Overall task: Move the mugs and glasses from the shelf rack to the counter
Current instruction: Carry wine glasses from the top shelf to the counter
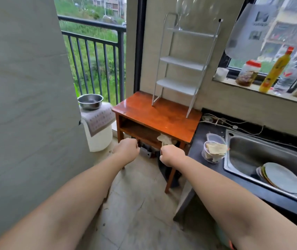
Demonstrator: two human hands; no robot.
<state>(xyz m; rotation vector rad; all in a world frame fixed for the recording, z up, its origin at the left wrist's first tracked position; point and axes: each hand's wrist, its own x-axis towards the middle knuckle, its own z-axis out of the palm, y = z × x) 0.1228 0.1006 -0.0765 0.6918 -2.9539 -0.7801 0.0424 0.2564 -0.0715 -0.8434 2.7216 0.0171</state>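
A white tiered shelf rack (183, 64) stands on a reddish wooden table (155, 116) against the wall. On its top tier stands a clear wine glass (182, 9); a second faint glass (213, 8) shows to its right. The lower tiers hold nothing that I can see. The black counter (211, 130) lies right of the table. My left hand (128, 149) and my right hand (171, 155) are stretched forward below the table's front edge, both curled into fists with nothing in them.
A steel sink (270, 156) in the counter holds plates (283, 177). A plastic container (213, 152) sits beside it. Bottles and a jar (248, 73) line the window sill. A metal bowl (90, 101) rests on a white bucket left of the table, by the balcony railing.
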